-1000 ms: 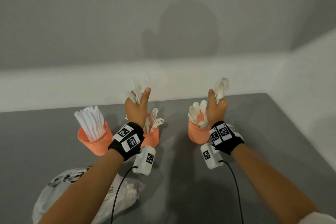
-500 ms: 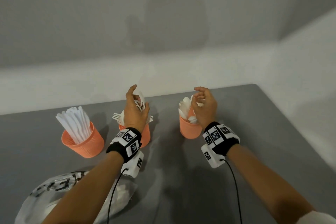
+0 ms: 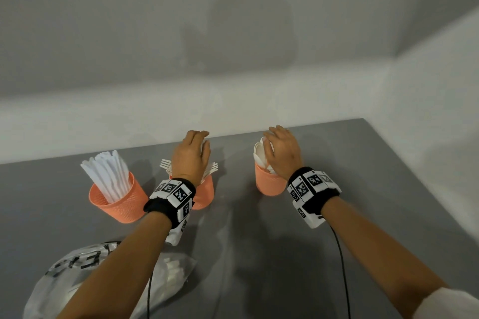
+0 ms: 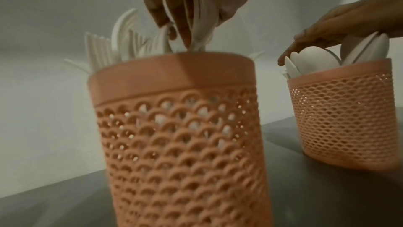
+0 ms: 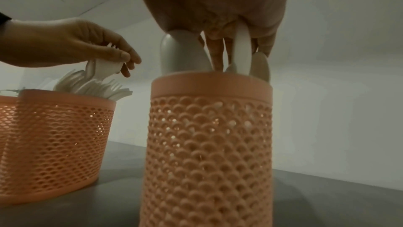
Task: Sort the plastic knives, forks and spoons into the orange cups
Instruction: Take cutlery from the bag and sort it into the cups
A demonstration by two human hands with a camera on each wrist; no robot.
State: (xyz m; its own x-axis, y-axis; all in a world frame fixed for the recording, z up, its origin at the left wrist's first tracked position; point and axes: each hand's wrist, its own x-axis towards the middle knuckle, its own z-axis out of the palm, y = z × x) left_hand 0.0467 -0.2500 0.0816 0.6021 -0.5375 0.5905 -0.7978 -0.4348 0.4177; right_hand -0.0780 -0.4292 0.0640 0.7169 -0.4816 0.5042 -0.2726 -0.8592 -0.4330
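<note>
Three orange mesh cups stand in a row on the grey table (image 3: 375, 189). The left cup (image 3: 116, 202) holds white knives (image 3: 108, 176). My left hand (image 3: 193, 155) hovers over the middle cup (image 4: 174, 127) and pinches a bunch of white forks (image 4: 200, 24) whose handles dip into it. My right hand (image 3: 281, 153) lies over the right cup (image 3: 268, 184). Its fingers (image 4: 322, 36) are stretched out and touch the tops of the white spoons (image 4: 311, 62) standing in that cup; one spoon (image 5: 241, 49) sits between the fingers.
A crumpled clear plastic bag (image 3: 77, 274) with some white cutlery inside lies at the front left, partly under my left forearm. A white wall runs along the table's far edge and right side. Cables hang from both wrist cameras.
Both hands came down from a raised position, each with a bunch of cutlery, onto their cups. The spoons have gone into the right cup and the right fingers have straightened.
</note>
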